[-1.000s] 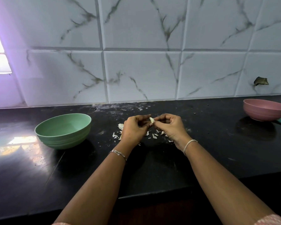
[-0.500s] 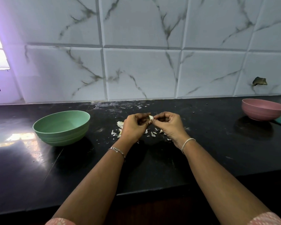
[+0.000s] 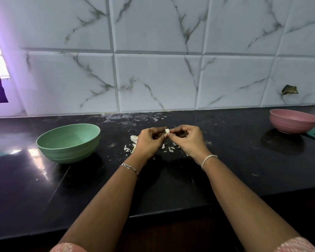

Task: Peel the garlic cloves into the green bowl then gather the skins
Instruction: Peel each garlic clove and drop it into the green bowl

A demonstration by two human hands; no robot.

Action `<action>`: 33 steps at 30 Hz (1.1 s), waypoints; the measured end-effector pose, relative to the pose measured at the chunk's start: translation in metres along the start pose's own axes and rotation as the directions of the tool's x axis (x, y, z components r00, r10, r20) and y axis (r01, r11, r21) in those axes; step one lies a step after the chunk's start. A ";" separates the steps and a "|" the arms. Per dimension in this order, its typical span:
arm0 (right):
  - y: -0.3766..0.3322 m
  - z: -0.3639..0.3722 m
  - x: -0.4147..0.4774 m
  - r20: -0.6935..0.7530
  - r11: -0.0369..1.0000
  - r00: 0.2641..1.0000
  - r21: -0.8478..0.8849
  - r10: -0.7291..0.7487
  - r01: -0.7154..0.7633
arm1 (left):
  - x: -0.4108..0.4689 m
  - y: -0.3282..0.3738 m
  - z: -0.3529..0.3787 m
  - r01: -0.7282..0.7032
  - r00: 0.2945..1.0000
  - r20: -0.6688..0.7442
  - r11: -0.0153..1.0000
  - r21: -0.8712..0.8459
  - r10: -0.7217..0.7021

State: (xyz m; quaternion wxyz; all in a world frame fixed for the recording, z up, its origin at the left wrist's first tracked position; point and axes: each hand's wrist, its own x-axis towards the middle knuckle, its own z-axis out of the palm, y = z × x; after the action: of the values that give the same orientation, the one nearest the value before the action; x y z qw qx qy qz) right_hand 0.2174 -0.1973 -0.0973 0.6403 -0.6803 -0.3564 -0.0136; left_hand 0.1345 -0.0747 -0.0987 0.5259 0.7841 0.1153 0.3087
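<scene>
1. Head view: hard to make out clove (image 3: 167, 131), mostly hidden by fingertips.
2. Pinched between left hand (image 3: 149, 140) and right hand (image 3: 188, 140), both gripping it, above bench (image 3: 225, 170).
3. Partly hidden beneath hands: skins (image 3: 134, 139). Well left: bowl (image 3: 69, 142).

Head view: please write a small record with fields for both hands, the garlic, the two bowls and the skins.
left hand: pinches the garlic clove, above the counter
right hand: pinches the same clove from the other side
green bowl: on the counter, left of the hands, no clove seen inside
pink bowl: far right, near the wall
skins: scattered on the counter under the hands
</scene>
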 end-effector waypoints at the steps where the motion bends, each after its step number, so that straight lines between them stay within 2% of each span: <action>1: 0.000 -0.001 0.000 0.005 1.000 1.000 -0.005 -0.001 0.001 | -0.001 0.000 0.000 0.000 1.000 0.001 1.000 0.007 0.000; 8: 0.001 -0.003 0.003 -0.002 0.999 1.000 0.039 0.014 -0.014 | -0.006 0.008 -0.005 -0.018 0.997 -0.075 0.997 0.075 0.023; 12: 0.000 -0.004 0.002 0.048 0.999 0.999 0.047 0.002 -0.004 | -0.006 0.008 -0.006 -0.026 0.995 -0.096 0.993 0.114 0.038; 14: -0.001 -0.004 0.001 0.063 1.000 0.998 0.026 -0.011 0.010 | -0.006 0.008 -0.006 -0.021 0.996 -0.084 0.997 0.068 0.026; 18: 0.000 -0.003 0.001 0.028 0.999 0.999 -0.030 -0.026 0.027 | -0.006 0.008 -0.007 0.077 0.997 -0.001 0.988 -0.135 -0.078; 21: 0.000 -0.002 0.001 0.028 0.997 0.999 -0.073 -0.036 0.038 | -0.005 0.008 -0.007 0.119 0.992 -0.006 0.965 -0.233 -0.124; 28: -0.002 -0.002 0.000 0.038 0.991 0.999 -0.129 -0.025 0.029 | -0.004 0.005 -0.006 0.169 0.984 0.004 0.939 -0.298 -0.176; 33: -0.003 0.001 0.001 -0.015 0.980 0.998 -0.191 -0.059 0.055 | -0.006 0.008 -0.004 0.179 0.983 0.023 0.923 -0.339 -0.182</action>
State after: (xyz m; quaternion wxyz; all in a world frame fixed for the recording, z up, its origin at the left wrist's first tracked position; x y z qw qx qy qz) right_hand 0.2163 -0.1961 -0.0946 0.5752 -0.7279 -0.3660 -0.0730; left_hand 0.1263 -0.0780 -0.0922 0.6790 0.6662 0.1344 0.2778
